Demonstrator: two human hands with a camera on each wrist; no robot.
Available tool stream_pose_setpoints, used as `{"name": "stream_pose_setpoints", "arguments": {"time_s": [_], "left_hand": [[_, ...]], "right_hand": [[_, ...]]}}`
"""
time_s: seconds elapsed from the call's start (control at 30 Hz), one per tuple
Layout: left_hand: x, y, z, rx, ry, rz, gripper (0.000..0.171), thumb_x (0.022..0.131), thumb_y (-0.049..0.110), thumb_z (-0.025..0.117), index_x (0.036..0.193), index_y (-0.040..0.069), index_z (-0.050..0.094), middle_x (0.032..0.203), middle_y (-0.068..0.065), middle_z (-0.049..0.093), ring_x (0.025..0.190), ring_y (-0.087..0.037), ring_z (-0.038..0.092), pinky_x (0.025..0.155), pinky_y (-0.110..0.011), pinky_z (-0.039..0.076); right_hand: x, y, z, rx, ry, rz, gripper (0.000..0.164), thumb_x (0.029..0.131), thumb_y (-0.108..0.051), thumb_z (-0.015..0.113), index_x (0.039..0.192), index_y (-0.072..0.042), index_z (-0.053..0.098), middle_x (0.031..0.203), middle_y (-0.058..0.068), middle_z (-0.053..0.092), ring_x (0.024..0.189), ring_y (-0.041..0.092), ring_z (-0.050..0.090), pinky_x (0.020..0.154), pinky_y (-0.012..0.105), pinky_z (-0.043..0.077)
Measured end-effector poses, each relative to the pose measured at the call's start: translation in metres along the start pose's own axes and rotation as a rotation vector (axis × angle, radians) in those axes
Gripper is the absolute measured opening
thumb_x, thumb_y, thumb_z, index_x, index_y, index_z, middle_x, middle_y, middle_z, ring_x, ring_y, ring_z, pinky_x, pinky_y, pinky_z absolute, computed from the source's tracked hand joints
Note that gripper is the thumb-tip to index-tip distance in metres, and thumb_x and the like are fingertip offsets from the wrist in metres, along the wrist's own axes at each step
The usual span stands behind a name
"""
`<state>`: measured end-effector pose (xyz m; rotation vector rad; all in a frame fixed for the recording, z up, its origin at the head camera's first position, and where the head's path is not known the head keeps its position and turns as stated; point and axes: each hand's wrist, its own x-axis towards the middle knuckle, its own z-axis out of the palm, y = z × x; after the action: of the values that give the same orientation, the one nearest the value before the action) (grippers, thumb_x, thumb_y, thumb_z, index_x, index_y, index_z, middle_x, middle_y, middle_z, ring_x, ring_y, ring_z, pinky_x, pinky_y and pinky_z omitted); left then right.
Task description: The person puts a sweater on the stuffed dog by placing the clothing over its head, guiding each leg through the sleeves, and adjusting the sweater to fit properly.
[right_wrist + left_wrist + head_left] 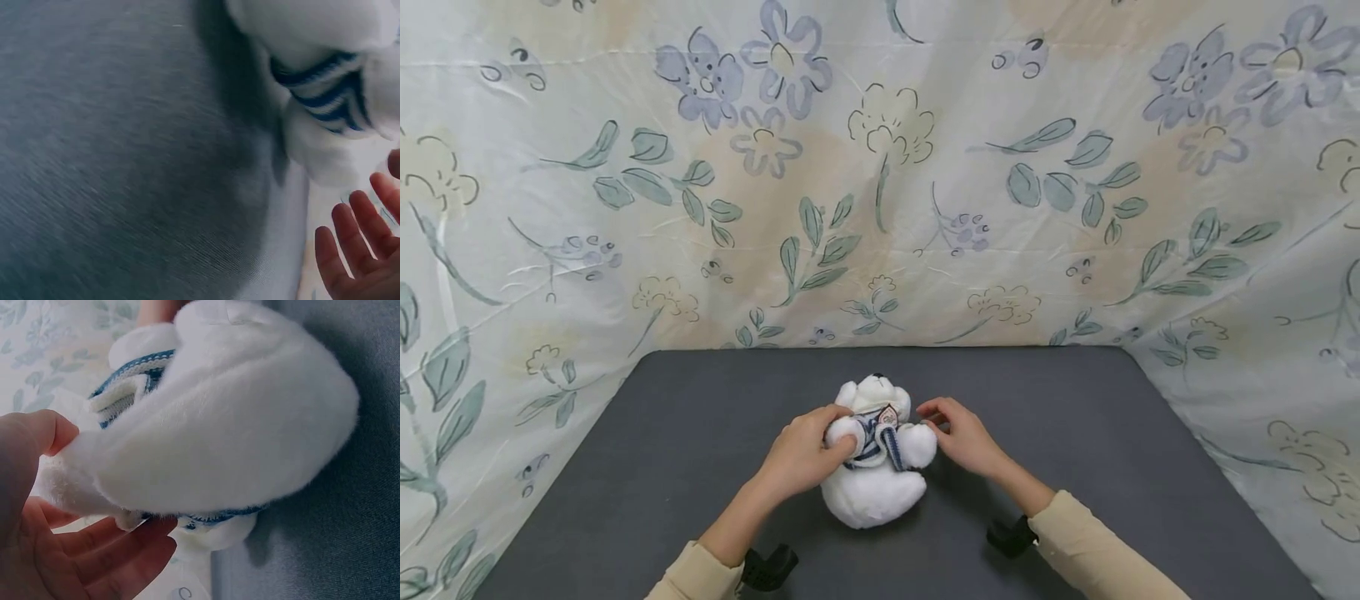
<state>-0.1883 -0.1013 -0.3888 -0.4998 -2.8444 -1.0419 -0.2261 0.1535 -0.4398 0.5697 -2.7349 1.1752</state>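
Note:
A white plush bear [872, 497] in a blue and white striped knit top [870, 429] sits on the dark grey table, its head tipped back. My left hand [799, 454] grips one of its front paws, thumb in front and fingers behind. In the left wrist view, the bear's rounded white body [237, 419] fills the middle, and the thumb and fingers [125, 556] are around the paw. Beside the opposite paw [917, 446], my right hand [967, 440] has its fingers loosely extended. The right wrist view shows those fingers [353, 234] below the bear, holding nothing.
The grey table [700, 408] extends around the bear on all sides. A flower-patterned cloth [880, 183] hangs behind the table and along both sides. Black wrist devices [770, 569] sit under both forearms, close over the table.

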Motion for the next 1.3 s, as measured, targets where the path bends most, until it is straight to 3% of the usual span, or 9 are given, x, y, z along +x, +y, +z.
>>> {"name": "stream_pose_setpoints", "arguments": {"time_s": [0.27, 0.4, 0.53, 0.63, 0.73, 0.8, 0.9, 1.07, 1.3], "left_hand": [[-0.002, -0.005, 0.000, -0.063, 0.017, -0.029, 0.027, 0.085, 0.019, 0.055, 0.110, 0.017, 0.064, 0.105, -0.001, 0.064, 0.075, -0.010, 0.055, 0.059, -0.027, 0.044], [-0.003, -0.008, 0.002, -0.126, 0.046, -0.028, 0.024, 0.088, 0.015, 0.054, 0.109, 0.017, 0.065, 0.102, -0.001, 0.065, 0.075, -0.009, 0.054, 0.063, -0.027, 0.044], [-0.005, -0.009, 0.003, -0.193, 0.072, -0.022, 0.024, 0.090, 0.013, 0.051, 0.109, 0.017, 0.066, 0.095, 0.000, 0.066, 0.073, -0.009, 0.053, 0.062, -0.025, 0.042], [-0.005, -0.009, 0.002, -0.262, 0.104, -0.025, 0.023, 0.091, 0.010, 0.050, 0.106, 0.017, 0.067, 0.093, 0.001, 0.066, 0.072, -0.010, 0.053, 0.062, -0.023, 0.043], [-0.004, -0.007, 0.000, -0.348, 0.140, -0.024, 0.024, 0.091, 0.009, 0.049, 0.103, 0.019, 0.067, 0.097, 0.002, 0.066, 0.078, -0.010, 0.055, 0.067, -0.023, 0.045], [-0.003, -0.007, -0.001, -0.419, 0.149, -0.016, 0.026, 0.092, 0.006, 0.046, 0.103, 0.018, 0.066, 0.101, 0.000, 0.066, 0.083, -0.010, 0.056, 0.071, -0.023, 0.046], [-0.002, -0.006, -0.001, -0.542, 0.123, -0.006, 0.030, 0.093, 0.003, 0.041, 0.106, 0.014, 0.065, 0.107, -0.005, 0.065, 0.088, -0.013, 0.057, 0.074, -0.025, 0.047], [-0.001, -0.006, 0.001, -0.683, 0.035, 0.004, 0.035, 0.093, -0.002, 0.032, 0.113, 0.007, 0.060, 0.116, -0.012, 0.058, 0.093, -0.014, 0.054, 0.077, -0.026, 0.046], [0.002, -0.006, 0.005, -0.666, -0.010, 0.045, 0.037, 0.091, -0.004, 0.033, 0.117, 0.007, 0.058, 0.119, -0.012, 0.057, 0.100, -0.015, 0.051, 0.083, -0.026, 0.042]], "right_hand": [[-0.009, 0.001, 0.020, -0.119, -0.097, -0.028, 0.028, 0.075, -0.001, 0.064, 0.102, -0.007, 0.063, 0.090, 0.004, 0.064, 0.076, 0.013, 0.056, 0.065, 0.030, 0.046], [-0.014, -0.003, 0.026, -0.075, -0.163, -0.026, 0.027, 0.081, -0.011, 0.063, 0.106, 0.000, 0.062, 0.090, 0.008, 0.067, 0.070, 0.011, 0.053, 0.060, 0.027, 0.044], [-0.016, -0.006, 0.029, 0.032, -0.211, -0.012, 0.044, 0.087, -0.026, 0.062, 0.120, 0.002, 0.057, 0.108, 0.015, 0.065, 0.088, 0.016, 0.059, 0.069, 0.029, 0.048], [-0.016, -0.006, 0.029, 0.143, -0.250, 0.049, 0.032, 0.087, -0.019, 0.060, 0.110, 0.003, 0.060, 0.089, 0.008, 0.066, 0.074, 0.012, 0.058, 0.061, 0.027, 0.046], [-0.015, -0.005, 0.026, 0.353, -0.304, 0.141, 0.019, 0.083, -0.007, 0.056, 0.098, 0.005, 0.056, 0.073, 0.001, 0.054, 0.063, 0.009, 0.048, 0.056, 0.024, 0.041], [-0.015, -0.007, 0.022, 0.523, -0.350, 0.191, 0.022, 0.086, -0.008, 0.054, 0.103, 0.006, 0.052, 0.081, 0.001, 0.053, 0.070, 0.009, 0.050, 0.062, 0.024, 0.043], [-0.016, -0.011, 0.014, 0.693, -0.429, 0.202, 0.044, 0.093, -0.023, 0.052, 0.125, 0.006, 0.041, 0.110, 0.007, 0.052, 0.096, 0.012, 0.052, 0.080, 0.029, 0.044], [-0.019, -0.018, 0.007, 0.795, -0.500, 0.145, 0.068, 0.093, -0.039, 0.050, 0.136, 0.006, 0.023, 0.124, 0.009, 0.044, 0.111, 0.014, 0.046, 0.091, 0.033, 0.041], [-0.022, -0.019, 0.002, 0.919, -0.409, 0.101, 0.076, 0.091, -0.034, 0.055, 0.139, 0.005, 0.012, 0.129, 0.011, 0.040, 0.112, 0.015, 0.047, 0.092, 0.032, 0.042]]}}
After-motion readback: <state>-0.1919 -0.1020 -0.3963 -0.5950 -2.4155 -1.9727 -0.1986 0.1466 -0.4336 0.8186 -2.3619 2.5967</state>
